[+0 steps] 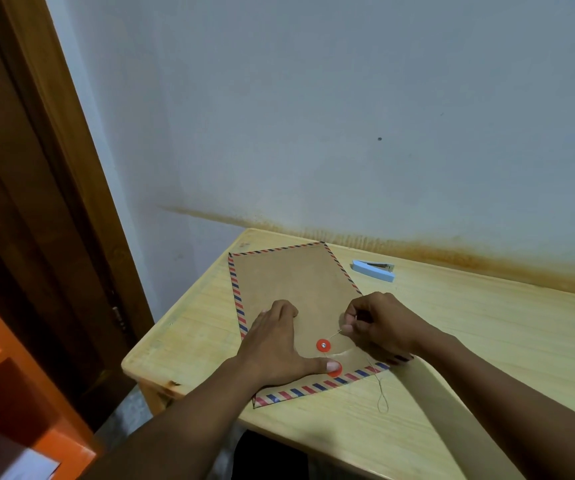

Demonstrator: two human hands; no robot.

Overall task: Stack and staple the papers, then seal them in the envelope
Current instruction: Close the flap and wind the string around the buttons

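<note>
Pinned the envelope (pixel 289 282), long axis running near to far on the table (pixel 486 341), under the flat-fingered left hand (pixel 272 344), thumb on the near red disc (pixel 337 371), and pinched the string (pixel 336 336) taut in the right hand (pixel 383 327), just right of the far red disc (pixel 323 345).

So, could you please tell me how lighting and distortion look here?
Head view: dim, even light with no harsh glare; the wide-angle lens bows the brown wooden door frame; the thin string beside the brown airmail-striped paper envelope is faint but readable.
</note>
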